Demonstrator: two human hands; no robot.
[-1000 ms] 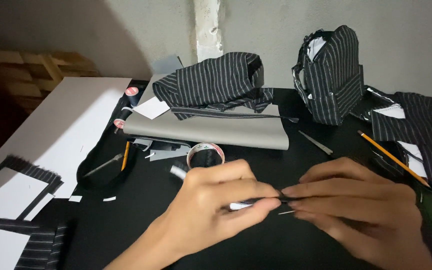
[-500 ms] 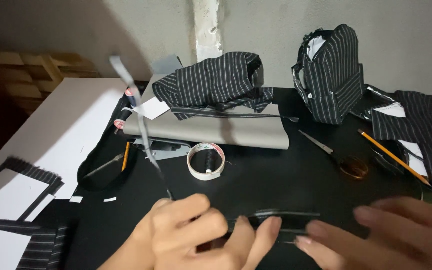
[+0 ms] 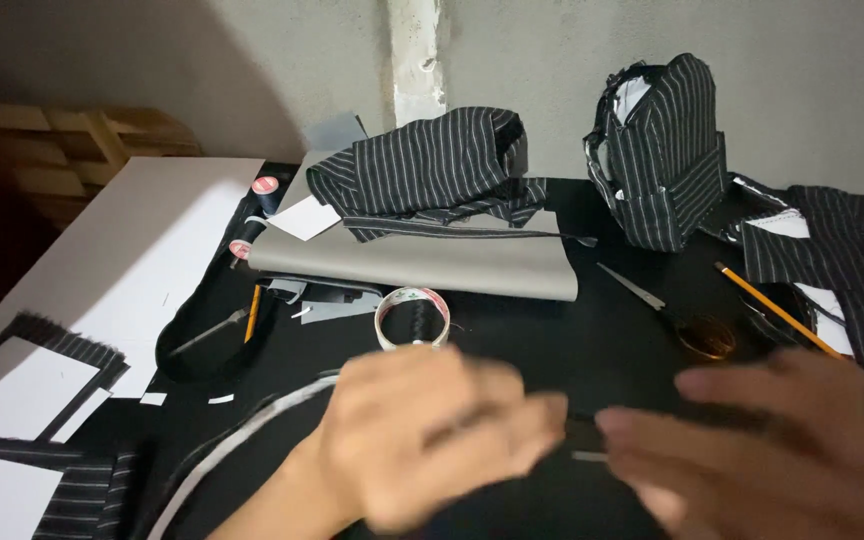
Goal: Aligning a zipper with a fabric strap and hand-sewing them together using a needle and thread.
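Both hands are low in the frame and blurred. The left hand (image 3: pixel 432 440) sits at lower centre, fingers curled in; the right hand (image 3: pixel 762 450) reaches in from the lower right, fingertips aimed at the left. Between them, right where the fingers meet, a thin dark strip (image 3: pixel 584 432) lies across the black mat (image 3: pixel 552 340). Both hands look pinched together on it, but the blur is heavy and I cannot tell for certain how tight either grip is, or whether each hand really has it.

Just above the left hand stands a tape roll (image 3: pixel 412 318), upright on its edge side, open ring to us. Behind it, upper centre, a grey board (image 3: pixel 422 265) with striped cloth (image 3: pixel 432 175) heaped on top. Upper right, a small striped bag (image 3: pixel 664 150) stands upright against the wall. Scissors (image 3: pixel 677 315) lie on the mat right of centre, handles near the right hand, and a pencil (image 3: pixel 777 310) slants beside them. Far left, a white sheet (image 3: pixel 122 250).

My read: fine work on a narrow strip goes best with the pinch points close together, the strip kept flat on the mat and taut between the hands, and slow fingers. The scissors are near the right wrist, so watch that.
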